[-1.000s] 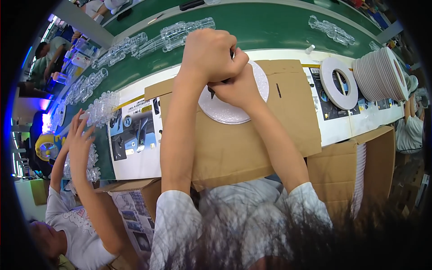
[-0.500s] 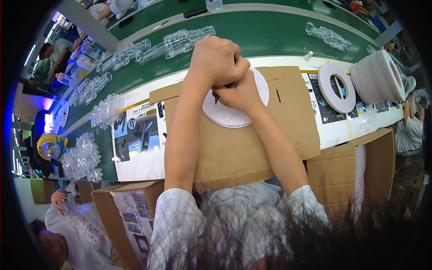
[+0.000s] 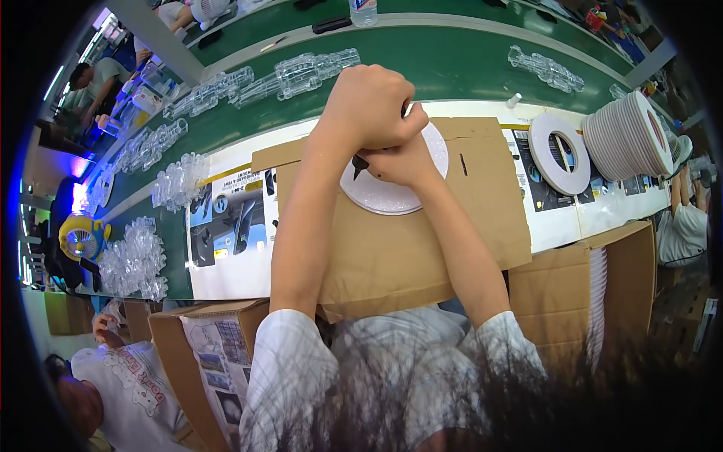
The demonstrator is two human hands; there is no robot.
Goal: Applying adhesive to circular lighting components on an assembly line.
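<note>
My left hand [image 3: 369, 105] is closed in a fist, just above and against my right hand [image 3: 399, 157]. What the left fingers hold is hidden, though a dark bit shows beside the thumb. Out of my closed right hand pokes the dark pointed tip of a tool [image 3: 360, 166]; its kind does not show. Both hands are over a round white speckled disc [image 3: 388, 200], which they partly cover. The disc lies on a flat brown cardboard sheet [image 3: 392, 264] in front of me.
A white ring [image 3: 539, 154] leans by a stack of white rings [image 3: 617, 139] on the right. Clear plastic parts [image 3: 135, 260] lie in clusters on the green table [image 3: 437, 68]. Open cartons [image 3: 553, 301] stand at the near edge. Another person [image 3: 128, 384] is at the lower left.
My two closed hands have shifted slightly, and more of the dark tip shows beside my right hand. The disc stays beneath them. The whole view has moved a little.
</note>
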